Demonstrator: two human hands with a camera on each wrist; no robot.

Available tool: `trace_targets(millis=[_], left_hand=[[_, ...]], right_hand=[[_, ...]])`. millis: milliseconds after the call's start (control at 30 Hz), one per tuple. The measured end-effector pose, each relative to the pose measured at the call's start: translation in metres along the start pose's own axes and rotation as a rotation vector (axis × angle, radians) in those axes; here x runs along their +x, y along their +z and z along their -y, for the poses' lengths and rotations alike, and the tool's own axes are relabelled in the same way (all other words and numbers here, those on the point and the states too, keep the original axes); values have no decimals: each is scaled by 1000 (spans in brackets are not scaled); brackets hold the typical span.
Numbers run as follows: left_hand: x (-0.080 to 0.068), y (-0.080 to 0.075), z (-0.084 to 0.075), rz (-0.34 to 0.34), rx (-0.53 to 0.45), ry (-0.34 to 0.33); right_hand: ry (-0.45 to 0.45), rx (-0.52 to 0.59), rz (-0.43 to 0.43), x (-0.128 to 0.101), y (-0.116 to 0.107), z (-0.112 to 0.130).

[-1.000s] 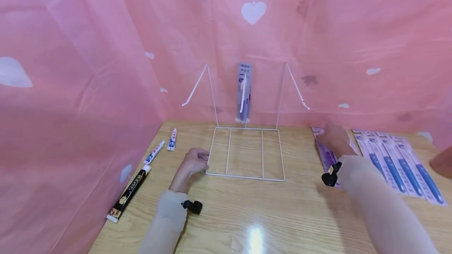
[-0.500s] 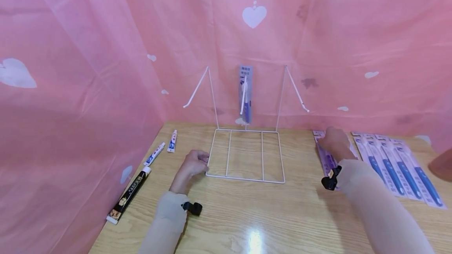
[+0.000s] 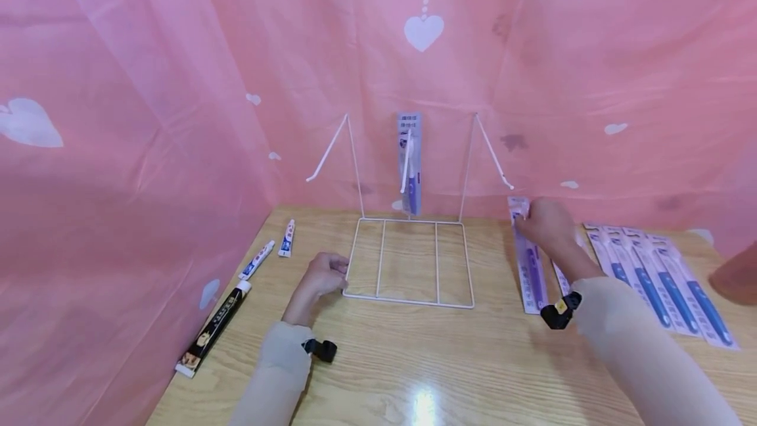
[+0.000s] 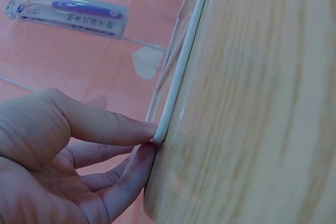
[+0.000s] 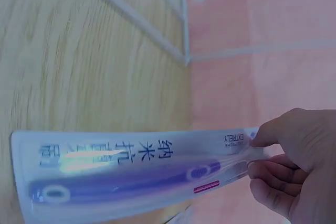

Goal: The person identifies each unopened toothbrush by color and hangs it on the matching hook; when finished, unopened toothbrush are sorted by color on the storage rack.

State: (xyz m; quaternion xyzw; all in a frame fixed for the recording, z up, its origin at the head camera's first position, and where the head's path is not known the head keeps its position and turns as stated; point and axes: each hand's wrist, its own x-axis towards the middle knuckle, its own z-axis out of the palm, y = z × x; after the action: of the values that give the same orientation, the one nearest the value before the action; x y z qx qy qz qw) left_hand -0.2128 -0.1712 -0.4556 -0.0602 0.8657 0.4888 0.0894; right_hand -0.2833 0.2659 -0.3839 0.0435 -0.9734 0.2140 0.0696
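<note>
My right hand (image 3: 551,225) pinches the upper part of a packaged purple toothbrush (image 5: 126,179), thumb on one face and fingers behind. In the head view that package stands tilted up, its top end raised near the pink cloth. My left hand (image 3: 322,273) pinches the front left corner of a white wire rack (image 3: 408,302) between thumb and fingertips, as the left wrist view shows closely. The rack has three hooked arms at its back. Another packaged purple toothbrush (image 4: 79,11) hangs on the middle hook; the left and right hooks carry nothing.
Several packaged blue toothbrushes (image 3: 662,281) lie at the right, with another package (image 3: 562,278) partly hidden under my right forearm. Two small toothpaste tubes (image 3: 287,239) and a black toothpaste tube (image 3: 214,329) lie at the left. Pink cloth (image 3: 378,51) closes off the back.
My right hand has lifted the top of the packaged purple toothbrush from the table and shifted it slightly left. My left hand stays on the rack's corner.
</note>
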Motion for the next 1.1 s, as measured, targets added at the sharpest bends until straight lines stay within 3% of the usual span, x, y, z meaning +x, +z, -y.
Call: trace_targets(millis=[233, 400, 633, 1100], left_hand=[[2, 0, 3, -4, 11, 23], [3, -2, 4, -14, 21, 27], [1, -4, 5, -23, 12, 35], [3, -2, 6, -24, 1, 45]], right_hand=[[-161, 22, -232, -11, -4, 48], [-255, 53, -328, -16, 0, 77], [-335, 125, -377, -25, 2, 117], [-533, 272, -519, -61, -20, 175]])
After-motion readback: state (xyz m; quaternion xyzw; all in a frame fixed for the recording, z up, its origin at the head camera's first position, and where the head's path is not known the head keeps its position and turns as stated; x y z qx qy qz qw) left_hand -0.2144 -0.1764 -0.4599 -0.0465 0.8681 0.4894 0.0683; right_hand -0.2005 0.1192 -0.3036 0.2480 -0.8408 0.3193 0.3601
